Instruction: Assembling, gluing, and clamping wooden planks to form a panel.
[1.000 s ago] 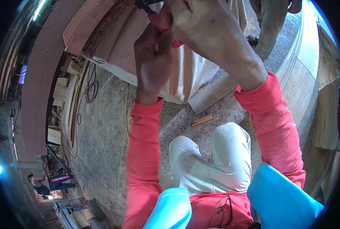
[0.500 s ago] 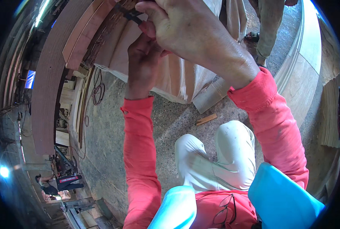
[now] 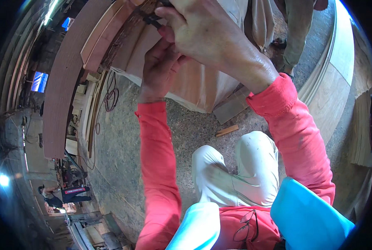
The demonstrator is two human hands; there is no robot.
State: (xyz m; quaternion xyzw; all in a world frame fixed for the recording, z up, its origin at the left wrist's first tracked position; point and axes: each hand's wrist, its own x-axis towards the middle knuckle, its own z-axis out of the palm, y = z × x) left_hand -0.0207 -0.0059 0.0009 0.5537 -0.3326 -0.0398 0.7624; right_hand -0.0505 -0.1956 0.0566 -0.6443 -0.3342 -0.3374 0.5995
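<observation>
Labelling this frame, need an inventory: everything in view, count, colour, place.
tool: 1, black-and-red, top
sheets: unclear, tan, top centre
boards: several, brown, upper left
wood scrap: 1, orange, centre
panels: several, pale, right
cable: unclear, dark red, left
lights: several, white, left
clutter: unclear, mixed, lower left
other people: 2, khaki/dark clothes, top right, lower left
glasses: 1, dark, bottom centre
pads: 2, blue, bottom
floor: 1, grey, centre
left hand: 1, bare, top
right hand: 1, bare, top
sleeves: 2, red, centre left and right
trousers: 1, off-white, lower centre

A round bluish-white light (image 3: 3, 180) flares at left; glare whitens smooth pale wooden sheets (image 3: 343, 39) at right; fisheye distortion bends edges.
</observation>
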